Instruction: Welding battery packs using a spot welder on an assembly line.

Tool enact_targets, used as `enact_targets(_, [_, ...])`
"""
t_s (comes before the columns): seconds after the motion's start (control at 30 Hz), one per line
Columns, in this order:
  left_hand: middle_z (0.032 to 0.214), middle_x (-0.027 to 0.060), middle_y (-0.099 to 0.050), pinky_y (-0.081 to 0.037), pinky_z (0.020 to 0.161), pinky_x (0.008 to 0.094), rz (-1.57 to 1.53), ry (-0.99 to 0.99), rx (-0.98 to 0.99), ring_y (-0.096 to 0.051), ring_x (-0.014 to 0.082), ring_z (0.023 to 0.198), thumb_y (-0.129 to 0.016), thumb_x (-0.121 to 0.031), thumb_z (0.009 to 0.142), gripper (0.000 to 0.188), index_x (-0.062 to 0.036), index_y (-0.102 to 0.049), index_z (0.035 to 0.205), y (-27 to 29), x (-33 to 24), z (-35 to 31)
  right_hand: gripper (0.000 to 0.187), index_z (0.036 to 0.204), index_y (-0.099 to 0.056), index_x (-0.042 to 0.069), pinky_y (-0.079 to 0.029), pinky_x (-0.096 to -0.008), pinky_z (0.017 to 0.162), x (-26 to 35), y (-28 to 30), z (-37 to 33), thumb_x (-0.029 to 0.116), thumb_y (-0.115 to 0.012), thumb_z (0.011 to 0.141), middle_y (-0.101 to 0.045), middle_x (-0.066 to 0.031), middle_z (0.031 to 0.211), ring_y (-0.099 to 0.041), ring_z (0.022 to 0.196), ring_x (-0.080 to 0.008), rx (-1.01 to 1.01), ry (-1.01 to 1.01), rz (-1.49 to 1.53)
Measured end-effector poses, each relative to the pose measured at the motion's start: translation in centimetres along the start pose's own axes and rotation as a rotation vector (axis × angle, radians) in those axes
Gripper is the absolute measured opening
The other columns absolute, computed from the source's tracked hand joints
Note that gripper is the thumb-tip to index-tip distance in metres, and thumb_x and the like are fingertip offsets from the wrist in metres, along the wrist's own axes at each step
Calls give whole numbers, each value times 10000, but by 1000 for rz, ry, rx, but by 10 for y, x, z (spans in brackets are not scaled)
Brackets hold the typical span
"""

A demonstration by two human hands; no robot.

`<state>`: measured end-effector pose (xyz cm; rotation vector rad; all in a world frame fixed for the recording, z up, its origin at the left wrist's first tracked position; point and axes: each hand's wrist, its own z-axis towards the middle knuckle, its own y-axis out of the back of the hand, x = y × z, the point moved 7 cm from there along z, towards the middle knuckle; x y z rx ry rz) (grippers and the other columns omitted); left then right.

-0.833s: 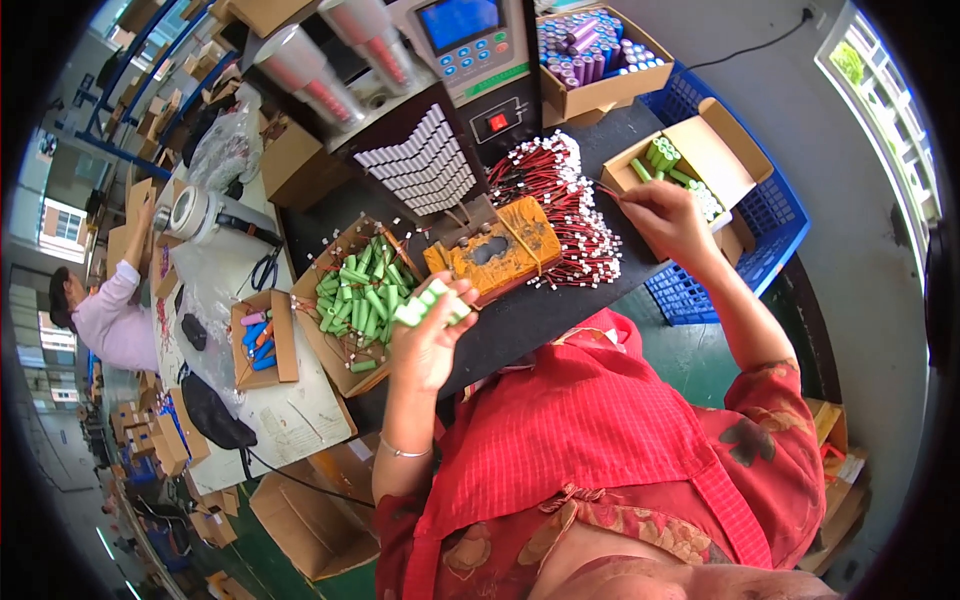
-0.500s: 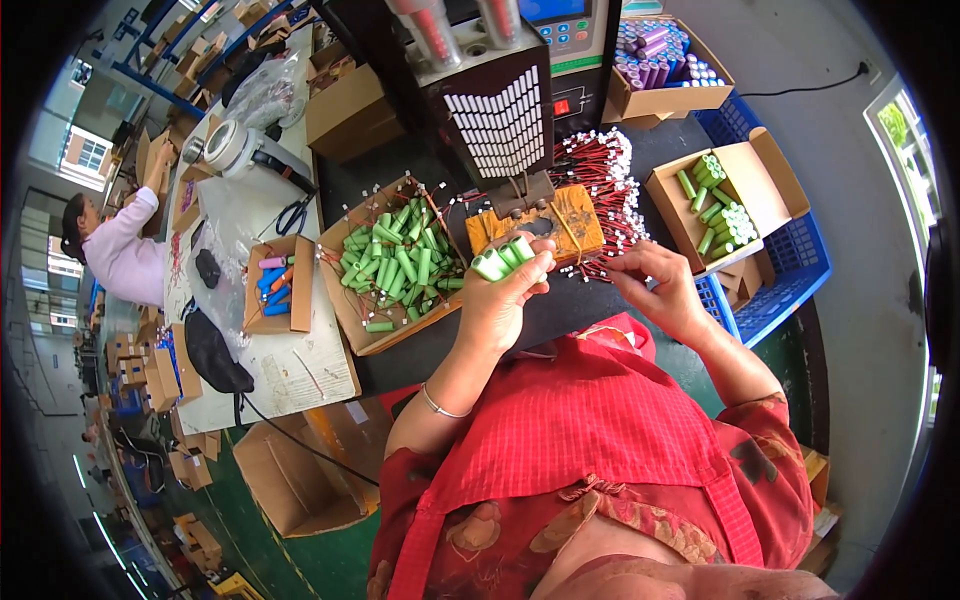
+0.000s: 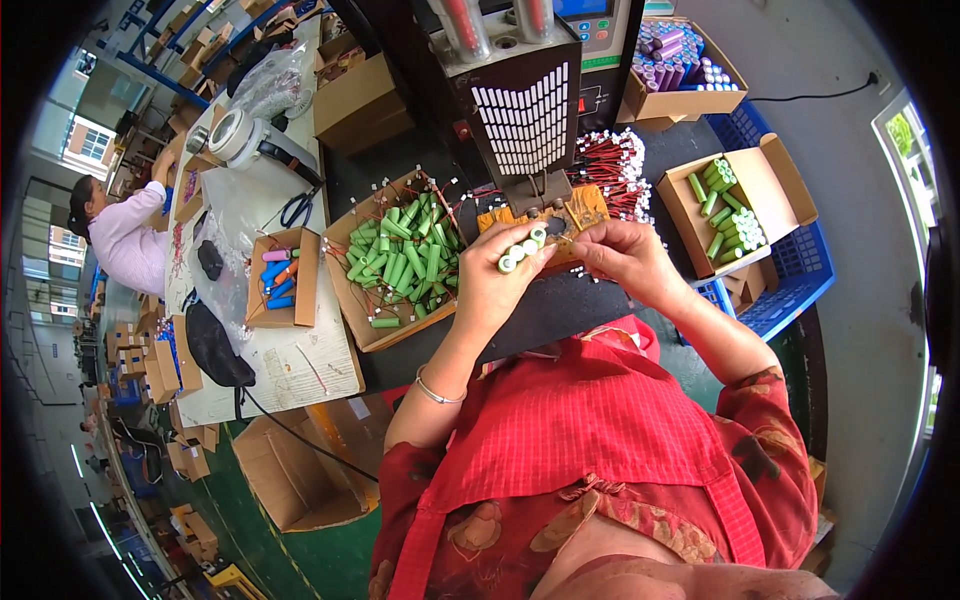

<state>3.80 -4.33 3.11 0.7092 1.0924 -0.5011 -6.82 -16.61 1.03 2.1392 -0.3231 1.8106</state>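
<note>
My left hand (image 3: pixel 492 282) is closed around several green cylindrical battery cells (image 3: pixel 522 249), their pale ends facing up toward me. It is at the front of a block wrapped in orange tape (image 3: pixel 590 204), under the head of a spot welder (image 3: pixel 524 112). My right hand (image 3: pixel 632 262) has come in from the right, thumb and fingers pinched together beside the cells. Whatever lies between those fingertips is too small to make out. Behind my right hand lies a bunch of red and black wire leads (image 3: pixel 612 160) with white connectors.
An open carton (image 3: pixel 366 338) of green cells with leads stands to the left, beside a small carton (image 3: pixel 283 318) of coloured cells. On the right, a carton (image 3: pixel 690 228) of green cells rests on a blue crate (image 3: pixel 806 283). A co-worker (image 3: pixel 122 232) is at the far left.
My left hand has moved slightly forward and right, turning the cells more upright beneath the welder head. My right hand has moved from the wire leads leftward to the cells.
</note>
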Motion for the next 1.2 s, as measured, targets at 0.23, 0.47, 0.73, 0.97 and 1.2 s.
enact_targets(0.23, [699,83,-594,-456,560,278,144,-15,-35,-591,169,609,-693,-41,710,199,-21,-634,899,-3,18,11,177,851,-649,9,-409,-209,493,9,0,24,182,-624,827,-561,16,619,-476,562,-24,-45,106,-167])
enact_targets(0.47, [767,94,-625,-470,605,274,141,-31,-34,-625,188,684,-675,-39,719,204,-35,-626,918,-1,12,17,163,852,-647,-5,-427,-216,524,16,-2,32,152,-621,820,-571,6,622,-489,588,-25,-54,157,-212])
enact_targets(0.73, [657,82,-569,-468,580,299,266,-210,-111,-588,258,616,-698,-75,691,187,-34,-636,861,2,1,17,200,963,-616,6,-435,-217,505,21,0,28,119,-631,798,-593,-22,717,-527,599,-43,-48,177,-256])
enact_targets(0.97, [809,95,-665,-481,623,213,38,92,-72,-609,82,715,-684,-67,760,244,29,-633,979,8,12,-3,316,1110,-539,0,-490,-223,611,-5,1,-1,159,-605,846,-617,-54,805,-603,676,-107,132,-91,250])
enact_targets(1.2, [1015,167,-612,-496,776,236,-597,447,133,-597,194,932,-674,15,740,407,26,-529,1120,5,36,-9,176,907,-630,31,-471,-209,574,-10,8,-6,195,-605,847,-612,-25,709,-581,620,-100,60,-73,233])
